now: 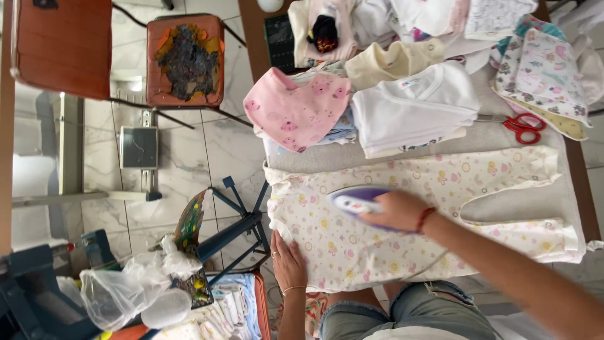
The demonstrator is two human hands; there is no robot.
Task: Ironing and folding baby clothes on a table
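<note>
While the left hand [288,259] lies flat, open, on the romper [402,220] — right hand [397,211] grips the iron [353,201].

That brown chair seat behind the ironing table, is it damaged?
Yes. The chair seat has its brown cover torn away in the middle, baring dark, ragged padding with orange scraps. The folded clothes look tidy.

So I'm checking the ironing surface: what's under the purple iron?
The iron sits on a patterned baby garment, right hand on it. The grey padded surface shows nearby; directly beneath is covered.
</note>
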